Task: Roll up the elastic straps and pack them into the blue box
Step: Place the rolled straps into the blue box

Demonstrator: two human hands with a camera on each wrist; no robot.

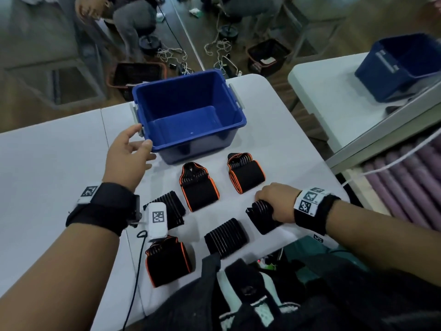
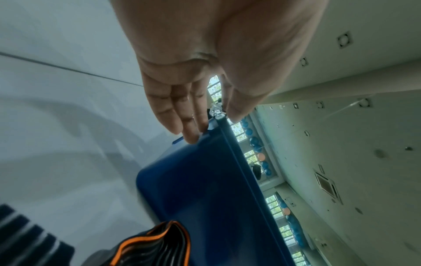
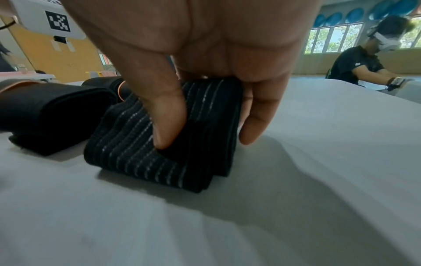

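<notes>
An empty blue box [image 1: 191, 120] stands on the white table [image 1: 47, 158]. Several folded black elastic straps lie in front of it, some orange-edged [image 1: 199, 187] [image 1: 247, 173] [image 1: 168, 260], others grey-striped [image 1: 225, 237] [image 1: 167, 210]. My left hand [image 1: 130, 149] hovers at the box's near left corner with its fingers straight, the fingertips [image 2: 191, 138] at the blue box's [image 2: 205, 189] rim. My right hand [image 1: 274, 199] grips a striped strap [image 1: 261, 217] on the table; thumb and fingers pinch the striped strap [image 3: 159, 136] from both sides.
A second blue box [image 1: 401, 65] sits on a neighbouring table [image 1: 319, 91] at the right. Dark baskets [image 1: 136, 75] and cables lie on the floor beyond. A person [image 3: 357, 63] sits at another table. The table's right edge runs close to my right hand.
</notes>
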